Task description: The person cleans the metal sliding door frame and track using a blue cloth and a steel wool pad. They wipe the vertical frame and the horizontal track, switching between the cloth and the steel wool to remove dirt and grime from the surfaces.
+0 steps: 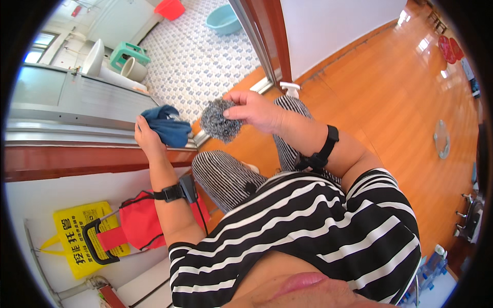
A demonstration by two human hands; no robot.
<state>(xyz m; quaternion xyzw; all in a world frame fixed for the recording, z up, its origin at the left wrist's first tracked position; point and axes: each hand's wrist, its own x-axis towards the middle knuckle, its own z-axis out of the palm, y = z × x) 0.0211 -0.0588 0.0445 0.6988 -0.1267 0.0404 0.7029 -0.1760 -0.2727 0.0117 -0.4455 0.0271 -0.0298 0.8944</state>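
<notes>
My left hand [149,139] grips a bunched blue cloth [168,128] beside the metal-framed sliding door [104,129]. Between the thumb and fingers of my right hand [256,111] is a round steel wool scourer [220,122], its coils loose and grey. Both hands are raised in front of my knees, with the scourer and the cloth apart from each other. Just past my right knee, a white spray bottle head [290,88] shows by the foot of the door frame [275,46]; my leg hides the part below.
Beyond the doorway, a patterned tile floor [188,61] holds a green stool [129,54], a beige bucket [133,70], a teal basin [224,20] and a red basin [170,9]. A red trolley bag [142,219] and a yellow bag [71,242] stand at the left wall. A glass disc [441,139] lies at right.
</notes>
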